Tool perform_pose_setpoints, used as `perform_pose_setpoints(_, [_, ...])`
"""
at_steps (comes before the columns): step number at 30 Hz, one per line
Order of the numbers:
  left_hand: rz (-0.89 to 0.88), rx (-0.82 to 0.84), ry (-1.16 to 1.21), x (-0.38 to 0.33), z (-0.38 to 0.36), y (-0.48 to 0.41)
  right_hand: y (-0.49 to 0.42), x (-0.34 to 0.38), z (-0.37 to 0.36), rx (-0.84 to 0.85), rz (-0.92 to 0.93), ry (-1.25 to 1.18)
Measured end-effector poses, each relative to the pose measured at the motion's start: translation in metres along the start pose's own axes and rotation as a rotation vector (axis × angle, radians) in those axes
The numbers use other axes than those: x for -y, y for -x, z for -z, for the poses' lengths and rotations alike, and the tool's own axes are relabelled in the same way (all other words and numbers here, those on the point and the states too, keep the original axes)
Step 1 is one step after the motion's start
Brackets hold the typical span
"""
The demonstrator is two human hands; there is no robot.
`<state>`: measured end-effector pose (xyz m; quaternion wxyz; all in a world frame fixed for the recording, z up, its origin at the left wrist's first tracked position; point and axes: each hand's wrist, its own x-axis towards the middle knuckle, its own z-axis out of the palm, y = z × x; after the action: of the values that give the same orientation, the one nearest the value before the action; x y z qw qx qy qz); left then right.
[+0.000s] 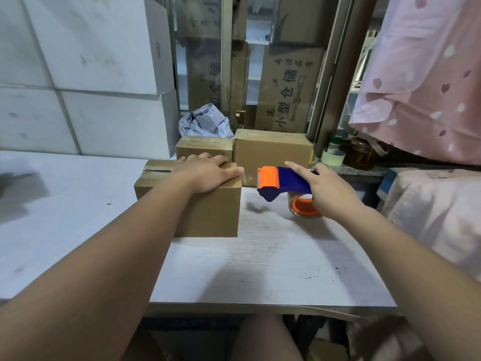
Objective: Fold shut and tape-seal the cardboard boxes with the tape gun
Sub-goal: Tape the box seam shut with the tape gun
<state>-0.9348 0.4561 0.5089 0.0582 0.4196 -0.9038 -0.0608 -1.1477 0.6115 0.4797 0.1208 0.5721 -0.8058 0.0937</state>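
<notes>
Head: tape gun (pixel 276 182) (right hand (pixel 330 190)) beside box (pixel 208 204).

Dim bluish light casts soft shadows on the table (pixel 260 269), with wide-angle bending at edges.

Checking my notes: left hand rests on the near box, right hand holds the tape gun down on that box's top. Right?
Not quite. The head view shows the right hand holding the tape gun to the right of the near box, off its top. The left hand does rest on it.
</notes>
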Motion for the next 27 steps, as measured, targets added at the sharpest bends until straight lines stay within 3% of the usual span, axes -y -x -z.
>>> perform_pose_setpoints(11, [-0.391, -0.239, -0.068, -0.009, -0.007, 0.01, -0.028, 0.049, 0.049, 0.133, 0.116, 0.371])
perform_pose_setpoints(17, [-0.314, -0.29, -0.183, -0.032, -0.025, 0.019, -0.039, 0.076, 0.066, 0.162, 0.105, 0.572])
perform_pose_setpoints(20, [-0.274, -0.418, -0.286, -0.035, -0.039, 0.023, -0.039, 0.086, 0.068, 0.163, 0.111, 0.607])
perform_pose_setpoints(23, [-0.237, -0.516, -0.258, -0.038, -0.048, 0.028, -0.039, 0.089, 0.065, 0.158, 0.119, 0.634])
perform_pose_setpoints(27, [-0.215, -0.523, -0.22, -0.041, -0.045, 0.032, -0.042, 0.089, 0.061, 0.114, 0.145, 0.647])
